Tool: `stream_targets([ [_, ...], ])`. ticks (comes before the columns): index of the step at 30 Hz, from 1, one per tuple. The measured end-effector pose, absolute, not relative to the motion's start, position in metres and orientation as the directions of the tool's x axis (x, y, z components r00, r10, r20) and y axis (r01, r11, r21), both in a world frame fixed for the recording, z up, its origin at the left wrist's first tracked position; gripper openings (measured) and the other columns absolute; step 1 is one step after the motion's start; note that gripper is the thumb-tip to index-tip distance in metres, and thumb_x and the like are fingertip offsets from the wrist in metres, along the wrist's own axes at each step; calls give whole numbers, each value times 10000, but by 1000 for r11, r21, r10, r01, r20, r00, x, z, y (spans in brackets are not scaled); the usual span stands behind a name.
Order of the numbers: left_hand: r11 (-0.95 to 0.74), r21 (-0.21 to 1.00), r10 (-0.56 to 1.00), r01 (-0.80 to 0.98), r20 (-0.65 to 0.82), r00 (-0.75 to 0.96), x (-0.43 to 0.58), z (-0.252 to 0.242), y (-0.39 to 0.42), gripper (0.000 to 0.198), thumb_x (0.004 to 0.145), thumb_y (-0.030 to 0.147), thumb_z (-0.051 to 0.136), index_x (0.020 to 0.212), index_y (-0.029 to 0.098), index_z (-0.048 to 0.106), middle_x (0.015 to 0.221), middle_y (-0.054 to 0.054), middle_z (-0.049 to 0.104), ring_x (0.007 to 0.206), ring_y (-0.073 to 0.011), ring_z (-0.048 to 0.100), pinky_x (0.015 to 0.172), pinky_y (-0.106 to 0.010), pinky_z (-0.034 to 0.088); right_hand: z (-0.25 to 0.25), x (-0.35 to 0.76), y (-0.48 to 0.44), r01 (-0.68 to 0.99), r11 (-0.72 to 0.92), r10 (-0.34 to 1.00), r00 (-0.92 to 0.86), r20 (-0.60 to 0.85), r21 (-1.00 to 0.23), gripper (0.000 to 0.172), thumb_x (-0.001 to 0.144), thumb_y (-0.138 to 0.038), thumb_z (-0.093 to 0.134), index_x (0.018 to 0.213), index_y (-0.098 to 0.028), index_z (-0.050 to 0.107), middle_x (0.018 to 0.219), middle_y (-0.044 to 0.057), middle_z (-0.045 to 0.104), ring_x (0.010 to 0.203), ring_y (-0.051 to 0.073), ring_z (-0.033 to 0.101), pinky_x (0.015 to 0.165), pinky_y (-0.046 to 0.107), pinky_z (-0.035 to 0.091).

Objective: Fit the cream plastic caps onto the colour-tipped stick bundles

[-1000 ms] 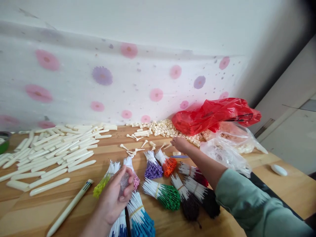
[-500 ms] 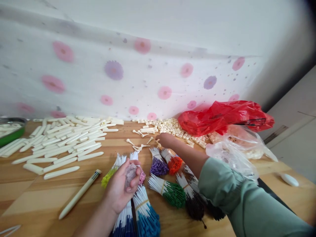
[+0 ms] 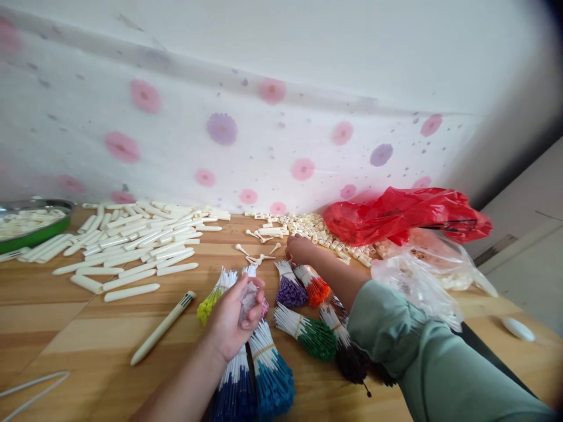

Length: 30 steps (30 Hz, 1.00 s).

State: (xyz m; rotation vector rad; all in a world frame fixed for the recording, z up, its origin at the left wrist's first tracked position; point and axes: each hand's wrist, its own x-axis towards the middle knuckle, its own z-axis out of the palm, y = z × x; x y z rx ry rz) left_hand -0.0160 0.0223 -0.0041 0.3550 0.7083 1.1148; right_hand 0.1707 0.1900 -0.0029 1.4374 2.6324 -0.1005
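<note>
My left hand [image 3: 237, 313] is curled, palm up, around a translucent greyish-pink clump [image 3: 248, 302] whose make-up I cannot make out. Below and behind it stand pen refill bundles: yellow [image 3: 216, 296], dark blue [image 3: 233, 387] and light blue [image 3: 270, 375]. Farther forward, my right hand [image 3: 301, 249] reaches down to the table with its fingers curled; whatever they pinch is hidden. Beside those fingertips lie several small cream tee-shaped parts [image 3: 259, 258]. Purple [image 3: 290, 287], orange [image 3: 315, 287] and green [image 3: 314, 335] refill bundles lie under my right forearm.
Cream pen barrels [image 3: 141, 240] are heaped at the left, near a green-rimmed bowl [image 3: 61, 224]. An assembled pen [image 3: 162, 328] lies in front. Slotted cream pieces [image 3: 308, 225], a red plastic bag [image 3: 404, 214] and clear bags [image 3: 417, 287] sit back right.
The view has shifted left, so everything appears farther right. A cream part seen by my right fingertips before is now hidden at the hand. My left hand keeps its clump.
</note>
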Motion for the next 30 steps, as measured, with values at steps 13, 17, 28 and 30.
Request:
stream_targets([
  [13,312,775,947,-550,-203,251,-9,-7,14,289,759,419,640,746,151,536,585,30,519,339,-1,355,310,-102,146,45,158,63,482,763,631,-700,334,-431,111,837,-195,593,942,-179,627,849,26,608,780,121,577,699,225,464],
  [17,291,801,953,-523,-194,233,-5,-7,12,300,737,411,665,710,163,498,549,38,525,314,-10,362,299,-109,142,44,154,36,414,772,629,-608,485,-482,220,791,-177,645,1009,-189,621,842,28,588,692,117,558,648,229,467],
  [28,371,606,905,-704,-406,128,2,-4,11,274,774,395,620,676,153,535,394,71,460,256,-26,361,253,-103,182,16,132,12,511,683,730,-449,516,-522,174,795,-162,596,943,-223,663,889,48,585,818,167,553,721,281,469],
  [30,357,623,911,-696,-397,112,3,-8,13,276,767,388,630,659,153,533,386,70,459,252,-31,369,250,-107,191,14,127,11,574,641,766,-436,474,-509,158,786,-172,600,921,-226,662,893,51,583,830,176,552,720,285,469],
])
